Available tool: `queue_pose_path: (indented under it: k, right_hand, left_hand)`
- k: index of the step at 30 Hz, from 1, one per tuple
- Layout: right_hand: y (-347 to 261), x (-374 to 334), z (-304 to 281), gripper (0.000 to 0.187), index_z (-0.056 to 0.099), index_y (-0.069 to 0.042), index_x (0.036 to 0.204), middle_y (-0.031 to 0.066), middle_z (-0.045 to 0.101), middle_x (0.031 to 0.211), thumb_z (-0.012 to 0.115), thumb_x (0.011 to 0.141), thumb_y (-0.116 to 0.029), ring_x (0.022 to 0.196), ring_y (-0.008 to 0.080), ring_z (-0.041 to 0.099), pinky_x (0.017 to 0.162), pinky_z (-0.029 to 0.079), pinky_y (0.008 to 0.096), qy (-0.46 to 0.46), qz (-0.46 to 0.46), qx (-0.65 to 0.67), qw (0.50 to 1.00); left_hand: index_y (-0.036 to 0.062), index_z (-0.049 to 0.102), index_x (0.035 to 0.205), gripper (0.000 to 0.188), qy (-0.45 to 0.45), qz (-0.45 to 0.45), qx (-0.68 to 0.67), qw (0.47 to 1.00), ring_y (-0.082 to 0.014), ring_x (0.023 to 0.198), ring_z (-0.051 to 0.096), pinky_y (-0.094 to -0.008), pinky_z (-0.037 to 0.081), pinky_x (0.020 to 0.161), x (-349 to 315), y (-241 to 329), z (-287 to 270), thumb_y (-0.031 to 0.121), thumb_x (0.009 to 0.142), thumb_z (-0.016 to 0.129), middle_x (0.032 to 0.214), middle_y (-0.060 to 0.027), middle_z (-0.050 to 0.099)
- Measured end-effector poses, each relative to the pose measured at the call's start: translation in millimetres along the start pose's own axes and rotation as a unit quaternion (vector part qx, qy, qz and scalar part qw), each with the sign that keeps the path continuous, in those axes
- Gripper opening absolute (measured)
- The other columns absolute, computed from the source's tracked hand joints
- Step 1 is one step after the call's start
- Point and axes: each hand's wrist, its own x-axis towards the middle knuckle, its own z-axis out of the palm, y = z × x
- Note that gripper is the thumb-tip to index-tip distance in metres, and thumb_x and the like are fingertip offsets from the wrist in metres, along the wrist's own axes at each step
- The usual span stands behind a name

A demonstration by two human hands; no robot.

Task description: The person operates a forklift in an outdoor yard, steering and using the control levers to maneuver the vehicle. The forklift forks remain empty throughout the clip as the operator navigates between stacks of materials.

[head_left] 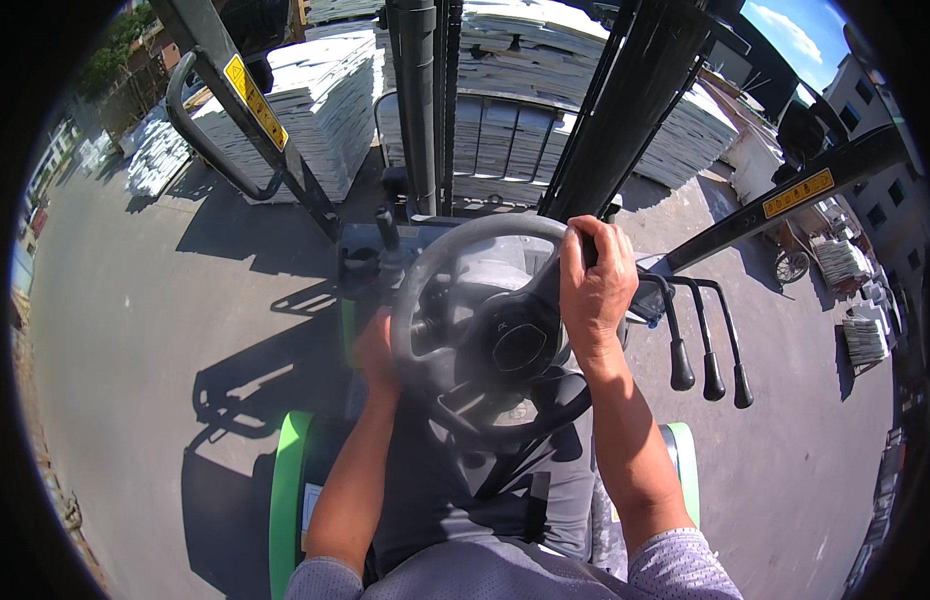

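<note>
A grey steering wheel (515, 432) with a black hub stands in front of me, above my lap. My right hand (599, 285) is closed at the wheel's upper right rim, with a dark part showing between thumb and fingers. Low beside the left rim is my left hand (378, 350). Its fingers are hidden and blurred, so whether it touches the wheel is unclear. Past the wheel's upper left stands a short dark lever (387, 228). To the right of my right forearm are three black-handled levers (713, 376), untouched by either hand.
A forklift mast (625, 110) rises ahead, with a metal load guard (512, 135) beyond it. Tall stacks of pale slabs (315, 100) stand in front and to the left. Cab posts (250, 100) flank me. Several smaller bundles (865, 341) and a wheeled cart (792, 265) stand at right.
</note>
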Motion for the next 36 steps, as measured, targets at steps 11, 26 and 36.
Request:
queue_pose_path:
  k: [11, 26, 36]
  right_hand:
    - [-99, 26, 63, 0.009, 0.072, -0.004, 0.096, 0.0100, 0.069, 0.087, 0.073, 0.087, -0.001, 0.082, 0.0269, 0.066, 0.073, 0.055, 0.0382, -0.028, -0.124, 0.049, 0.991]
    - [-145, -57, 36, 0.019, 0.068, -0.007, 0.095, 0.0075, 0.063, 0.081, 0.075, 0.079, -0.001, 0.079, 0.0306, 0.062, 0.072, 0.048, 0.0416, -0.144, -0.148, 0.160, 0.965]
    - [-108, -94, -65, 0.027, 0.069, -0.009, 0.098, 0.0047, 0.066, 0.092, 0.077, 0.074, 0.001, 0.085, 0.0278, 0.063, 0.074, 0.047, 0.0416, -0.290, -0.125, 0.125, 0.941]
  left_hand:
    - [-0.0007, 0.066, 0.085, 0.043, 0.094, -0.104, -0.033, 0.990, -0.0444, 0.078, 0.065, -0.0501, 0.049, 0.071, 9, 31, -13, 0.033, 0.105, 0.049, 0.080, -0.0231, 0.066]
    - [-0.0015, 0.066, 0.093, 0.036, 0.051, 0.020, -0.105, 0.993, -0.0167, 0.070, 0.057, -0.0383, 0.048, 0.066, 12, 24, 16, 0.031, 0.107, 0.055, 0.075, -0.0092, 0.061]
    - [0.0044, 0.059, 0.094, 0.017, 0.025, -0.066, 0.015, 0.997, -0.0413, 0.082, 0.066, -0.0497, 0.051, 0.070, 18, 49, 15, 0.020, 0.101, 0.057, 0.089, -0.0184, 0.067]
